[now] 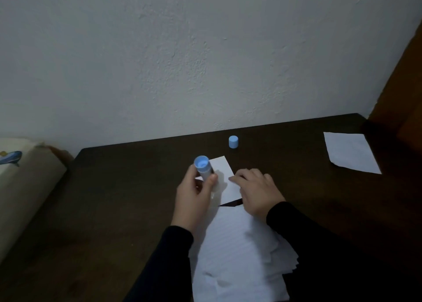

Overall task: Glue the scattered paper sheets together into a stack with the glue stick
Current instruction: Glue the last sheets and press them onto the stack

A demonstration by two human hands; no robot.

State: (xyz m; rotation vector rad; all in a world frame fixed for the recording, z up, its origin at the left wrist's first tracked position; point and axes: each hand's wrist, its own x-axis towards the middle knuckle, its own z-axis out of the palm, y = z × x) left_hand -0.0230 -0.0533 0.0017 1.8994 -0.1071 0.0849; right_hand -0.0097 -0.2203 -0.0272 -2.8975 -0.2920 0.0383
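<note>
My left hand (194,196) grips an uncapped glue stick (204,169) with a blue rim, held upright above the left edge of a small white paper sheet (225,178). My right hand (257,191) rests on that sheet's right side, fingers bent down onto the paper. The glue stick's blue cap (233,142) stands on the dark table farther back. A thick pile of white lined sheets (237,253) lies between my forearms near the front. Another single sheet (350,152) lies at the far right of the table.
The dark wooden table (114,210) meets a pale wall at the back. A cream cushion with a blue fish print (20,176) sits off the table's left edge. A brown wooden panel (402,91) rises at the right corner.
</note>
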